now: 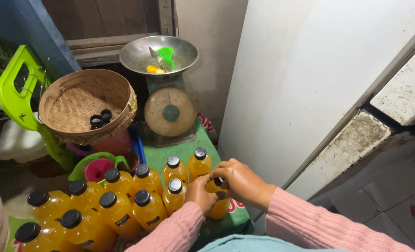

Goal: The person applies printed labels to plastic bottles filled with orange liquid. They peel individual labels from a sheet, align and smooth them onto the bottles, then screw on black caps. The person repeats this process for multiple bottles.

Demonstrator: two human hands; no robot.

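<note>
Several clear bottles of orange liquid with black caps stand packed together on the floor at the lower left, some touching one another. Above them, a bright green plastic stool leans at the left edge, and a round woven basket rests tilted against it with a few loose black caps lying in its bottom. Below the basket sits a pink funnel in a green-rimmed holder. Further right, a mechanical kitchen scale with a round dial stands on a green mat; its metal bowl holds a green scoop and some yellow bits. In front of the scale, four more capped bottles stand in a small cluster. Just right of these, the left hand wraps its fingers around the neck and shoulder of one orange bottle, gripping it upright on the mat. The right hand comes over the top, its fingers curled closed around the black cap of that bottle, mostly hiding it. Both arms wear pink knitted sleeves. A large white panel fills the right side, with tiled floor beneath.
</note>
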